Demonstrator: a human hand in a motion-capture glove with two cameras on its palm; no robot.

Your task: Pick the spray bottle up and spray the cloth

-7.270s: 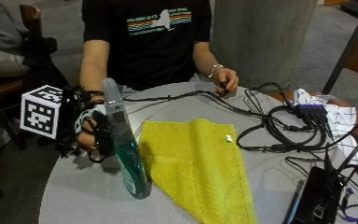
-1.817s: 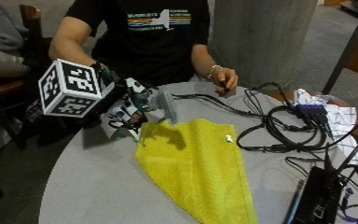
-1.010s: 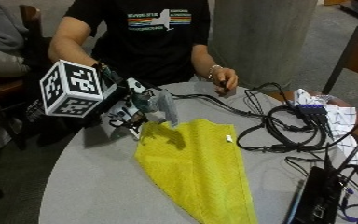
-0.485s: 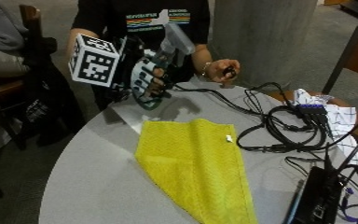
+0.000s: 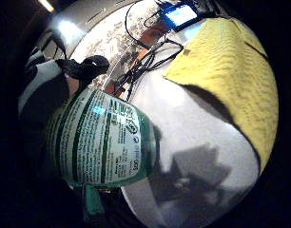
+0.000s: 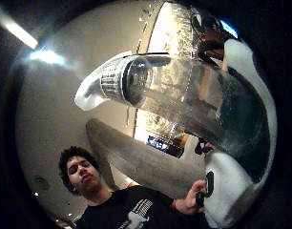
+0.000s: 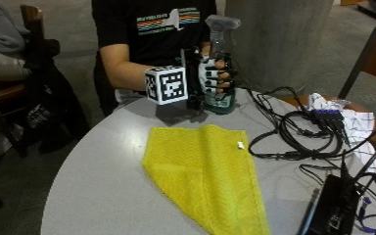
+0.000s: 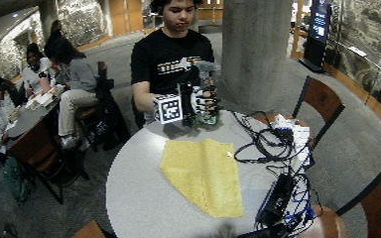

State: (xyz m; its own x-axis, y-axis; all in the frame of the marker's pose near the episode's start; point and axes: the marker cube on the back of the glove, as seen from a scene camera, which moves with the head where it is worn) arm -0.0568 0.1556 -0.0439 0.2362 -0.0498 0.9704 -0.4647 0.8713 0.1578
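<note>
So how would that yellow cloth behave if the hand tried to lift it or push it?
The yellow cloth would probably be floppy: it lies flat on the table with a folded-over edge, so it should drape if lifted. Pushed, it would likely bunch up rather than slide whole. It looks thin, so probably light.

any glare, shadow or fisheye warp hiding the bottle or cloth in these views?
Outside view: even light, spray bottle and yellow cloth read clearly, soft shadow under the right hand. Little finger side palm view: strong fisheye bends the bottle label, and a dark shadow lies on the table beside the cloth. Thumb side palm view: ceiling light glare and reflections on the clear bottle.
</note>
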